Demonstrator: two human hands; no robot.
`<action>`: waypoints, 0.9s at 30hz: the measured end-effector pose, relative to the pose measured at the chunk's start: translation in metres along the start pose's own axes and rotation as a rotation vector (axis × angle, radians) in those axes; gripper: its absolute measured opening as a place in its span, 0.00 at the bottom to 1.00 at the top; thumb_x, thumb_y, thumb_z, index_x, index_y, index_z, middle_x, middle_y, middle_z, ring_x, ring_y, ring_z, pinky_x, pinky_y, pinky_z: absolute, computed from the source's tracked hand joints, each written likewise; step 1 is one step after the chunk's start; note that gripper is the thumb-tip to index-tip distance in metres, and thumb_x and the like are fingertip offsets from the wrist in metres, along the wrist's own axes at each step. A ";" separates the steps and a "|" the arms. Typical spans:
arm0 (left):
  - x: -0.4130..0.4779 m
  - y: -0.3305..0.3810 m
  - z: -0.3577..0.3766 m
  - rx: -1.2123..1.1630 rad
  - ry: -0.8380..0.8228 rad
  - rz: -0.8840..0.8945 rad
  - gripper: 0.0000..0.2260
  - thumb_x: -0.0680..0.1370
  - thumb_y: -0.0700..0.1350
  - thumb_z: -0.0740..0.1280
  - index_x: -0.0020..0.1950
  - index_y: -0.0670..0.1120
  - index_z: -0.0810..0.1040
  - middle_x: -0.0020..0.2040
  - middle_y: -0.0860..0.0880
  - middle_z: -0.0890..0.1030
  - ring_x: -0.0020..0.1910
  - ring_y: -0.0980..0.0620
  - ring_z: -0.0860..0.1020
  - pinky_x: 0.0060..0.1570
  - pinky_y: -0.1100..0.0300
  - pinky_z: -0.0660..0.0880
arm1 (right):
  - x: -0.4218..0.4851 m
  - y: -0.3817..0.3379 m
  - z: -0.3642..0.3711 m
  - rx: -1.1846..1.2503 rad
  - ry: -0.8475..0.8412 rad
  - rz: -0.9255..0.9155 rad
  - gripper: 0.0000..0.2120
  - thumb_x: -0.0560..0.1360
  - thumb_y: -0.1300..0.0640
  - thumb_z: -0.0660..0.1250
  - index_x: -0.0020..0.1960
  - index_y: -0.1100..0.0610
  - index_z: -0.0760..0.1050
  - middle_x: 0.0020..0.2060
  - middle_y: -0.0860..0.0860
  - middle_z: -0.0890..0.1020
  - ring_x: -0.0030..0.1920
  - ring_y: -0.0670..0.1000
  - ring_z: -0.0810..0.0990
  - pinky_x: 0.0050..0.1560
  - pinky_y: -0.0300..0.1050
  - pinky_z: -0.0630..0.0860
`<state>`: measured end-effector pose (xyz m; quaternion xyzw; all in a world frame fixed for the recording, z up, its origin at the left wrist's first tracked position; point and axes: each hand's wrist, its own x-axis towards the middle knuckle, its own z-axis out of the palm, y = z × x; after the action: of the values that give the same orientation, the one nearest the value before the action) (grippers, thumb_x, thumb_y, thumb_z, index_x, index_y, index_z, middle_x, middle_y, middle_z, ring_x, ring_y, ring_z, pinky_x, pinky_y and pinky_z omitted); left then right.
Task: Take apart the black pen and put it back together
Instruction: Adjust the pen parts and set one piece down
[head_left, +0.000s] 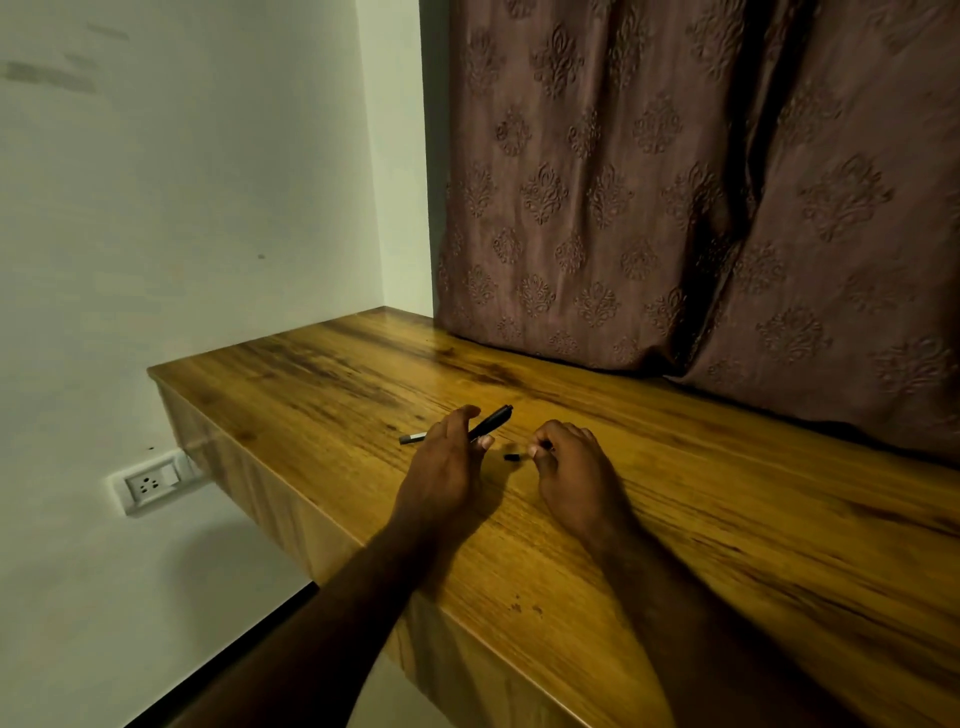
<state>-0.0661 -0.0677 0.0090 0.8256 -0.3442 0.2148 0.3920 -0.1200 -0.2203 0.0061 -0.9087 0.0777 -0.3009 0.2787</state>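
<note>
My left hand (451, 457) grips the black pen barrel (493, 420), which points up and to the right from between the thumb and fingers. A grey and black pen piece (413, 438) lies on the wooden table (675, 519) just left of that hand, partly hidden behind it. My right hand (569, 460) is curled, and its fingertips pinch a small black pen part (545, 446). Another small black piece (511, 457) shows between the two hands, close to the right thumb; whether it rests on the wood or is held I cannot tell.
The table's front edge runs diagonally from upper left to lower right. A brown patterned curtain (701, 208) hangs down onto the back of the table. A white wall socket (150, 486) sits on the wall below the table's left end.
</note>
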 end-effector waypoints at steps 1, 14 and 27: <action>-0.001 0.004 -0.002 -0.009 0.012 0.025 0.26 0.80 0.58 0.52 0.66 0.38 0.70 0.56 0.39 0.78 0.54 0.44 0.76 0.49 0.55 0.70 | 0.000 0.000 0.000 0.008 -0.003 -0.024 0.04 0.80 0.56 0.62 0.50 0.54 0.75 0.49 0.48 0.79 0.52 0.50 0.72 0.46 0.45 0.69; -0.003 0.002 -0.002 -0.034 0.075 0.026 0.24 0.75 0.62 0.51 0.46 0.41 0.72 0.39 0.48 0.73 0.36 0.51 0.70 0.35 0.60 0.60 | 0.000 0.003 -0.001 0.115 -0.060 -0.128 0.03 0.78 0.57 0.64 0.48 0.52 0.76 0.46 0.47 0.78 0.51 0.49 0.71 0.49 0.47 0.70; -0.001 -0.008 0.000 -0.048 0.049 0.026 0.12 0.81 0.50 0.59 0.47 0.42 0.72 0.36 0.52 0.72 0.33 0.52 0.71 0.32 0.61 0.60 | 0.000 -0.011 -0.001 -0.075 -0.085 -0.251 0.05 0.78 0.54 0.64 0.50 0.55 0.76 0.50 0.49 0.77 0.54 0.49 0.71 0.52 0.48 0.71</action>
<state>-0.0612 -0.0641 0.0041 0.8058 -0.3504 0.2318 0.4173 -0.1209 -0.2112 0.0127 -0.9330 -0.0374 -0.2917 0.2076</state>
